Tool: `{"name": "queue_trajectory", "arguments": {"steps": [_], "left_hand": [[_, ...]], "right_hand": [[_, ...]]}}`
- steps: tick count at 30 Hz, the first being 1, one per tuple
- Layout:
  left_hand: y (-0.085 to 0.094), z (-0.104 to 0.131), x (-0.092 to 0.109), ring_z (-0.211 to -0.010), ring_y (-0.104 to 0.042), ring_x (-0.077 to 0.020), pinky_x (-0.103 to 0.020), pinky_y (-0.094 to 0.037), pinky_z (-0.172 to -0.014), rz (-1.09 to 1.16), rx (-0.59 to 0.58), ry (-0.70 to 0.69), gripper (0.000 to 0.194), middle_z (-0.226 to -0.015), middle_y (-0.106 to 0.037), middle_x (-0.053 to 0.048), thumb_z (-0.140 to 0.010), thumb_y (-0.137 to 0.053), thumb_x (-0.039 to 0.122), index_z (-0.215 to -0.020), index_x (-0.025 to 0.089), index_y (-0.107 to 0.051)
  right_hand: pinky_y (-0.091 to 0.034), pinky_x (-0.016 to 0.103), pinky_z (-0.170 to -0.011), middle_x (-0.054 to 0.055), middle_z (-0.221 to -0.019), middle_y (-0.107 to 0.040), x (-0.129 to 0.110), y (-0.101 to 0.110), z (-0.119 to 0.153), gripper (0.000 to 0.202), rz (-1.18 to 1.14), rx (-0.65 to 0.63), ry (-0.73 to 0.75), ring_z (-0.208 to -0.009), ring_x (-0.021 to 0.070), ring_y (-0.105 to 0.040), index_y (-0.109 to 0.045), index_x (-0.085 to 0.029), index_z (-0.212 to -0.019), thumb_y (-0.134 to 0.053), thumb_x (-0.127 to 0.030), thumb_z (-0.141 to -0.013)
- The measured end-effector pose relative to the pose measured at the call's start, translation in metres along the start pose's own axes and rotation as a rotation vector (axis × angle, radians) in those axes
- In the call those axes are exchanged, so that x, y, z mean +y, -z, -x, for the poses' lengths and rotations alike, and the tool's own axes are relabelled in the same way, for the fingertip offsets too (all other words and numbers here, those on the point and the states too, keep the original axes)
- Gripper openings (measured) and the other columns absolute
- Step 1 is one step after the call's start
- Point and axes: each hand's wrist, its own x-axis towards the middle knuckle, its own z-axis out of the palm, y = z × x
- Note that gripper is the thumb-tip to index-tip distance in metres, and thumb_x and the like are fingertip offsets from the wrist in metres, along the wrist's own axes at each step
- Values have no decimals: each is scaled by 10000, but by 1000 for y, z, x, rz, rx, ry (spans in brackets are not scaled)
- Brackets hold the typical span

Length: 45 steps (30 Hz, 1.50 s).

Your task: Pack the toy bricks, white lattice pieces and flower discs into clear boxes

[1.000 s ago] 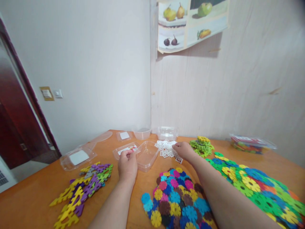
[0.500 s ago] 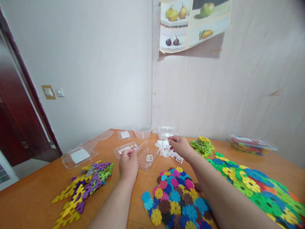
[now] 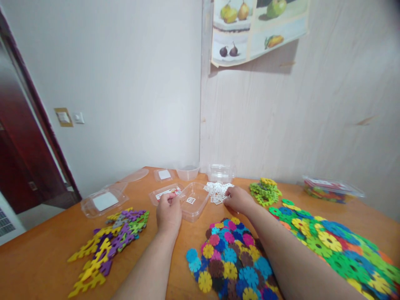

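My left hand [image 3: 169, 213] is closed, its thumb and fingers pinching the left rim of a clear plastic box [image 3: 204, 204]. One small white window-shaped piece [image 3: 191, 200] lies flat inside that box. Just right of the box, a heap of white window-shaped pieces [image 3: 216, 191] is spread on the table. My right hand [image 3: 240, 201] reaches down to the heap's near right edge, fingers closed together over a white piece there; the palm hides most of it. Nearer me lies a pile of multicoloured notched discs [image 3: 229, 256].
Yellow and purple puzzle-like strips [image 3: 108, 246] lie left; green pieces [image 3: 265, 191] and larger flower discs [image 3: 334, 241] lie right. Behind stand clear containers, a bowl [image 3: 188, 172] and a tub [image 3: 220, 173]. Lids [image 3: 104, 201] sit left, a filled box [image 3: 331, 189] far right.
My right hand has come down and toward me, from above the heap to its near right edge. The white piece in the box has shifted left. My left hand stays at the rim.
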Motion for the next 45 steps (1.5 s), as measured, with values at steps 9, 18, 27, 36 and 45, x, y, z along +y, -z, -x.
{"name": "queue_trajectory", "arguments": {"steps": [9,18,27,36,45], "left_hand": [[0,1,1,-782,-653,-212,-293,-452,-669,-1,-5,13,133,-810,-706,-19,-793,-567,320,-842,231,-652],[0,0,0,-784,-655,-218,-300,-461,-679,-6,-9,11,144,-821,-711,-25,-792,-577,329,-863,234,-659],[-3,-2,-4,-757,-642,-210,-295,-453,-659,8,-19,50,137,-809,-699,-15,-778,-573,326,-857,246,-650],[1,1,3,-744,-644,-206,-291,-450,-658,14,-22,38,125,-781,-692,-12,-783,-568,318,-837,234,-644],[0,0,2,-768,-651,-204,-283,-438,-648,-2,-19,20,131,-796,-702,-12,-796,-565,321,-840,230,-648]], "right_hand": [[-354,210,-582,5,-682,-655,1,3,-4,44,-231,76,-62,-688,137,-593,-607,-173,-708,-627,-140,-730],[-524,226,-633,58,-881,-719,-37,24,6,247,-918,48,75,-692,127,-672,-584,-165,-1142,-516,-233,-914],[-401,379,-1015,104,-1278,-642,-26,-8,17,349,53,53,321,-1222,274,-536,-706,-239,-1199,-513,-306,-917],[-396,296,-939,83,-1057,-721,-31,-5,20,234,120,-57,314,-1086,233,-584,-766,-221,-954,-555,-311,-906],[-422,285,-748,131,-883,-725,-24,1,12,292,-191,195,31,-873,225,-643,-712,-146,-806,-483,-281,-927]]}}
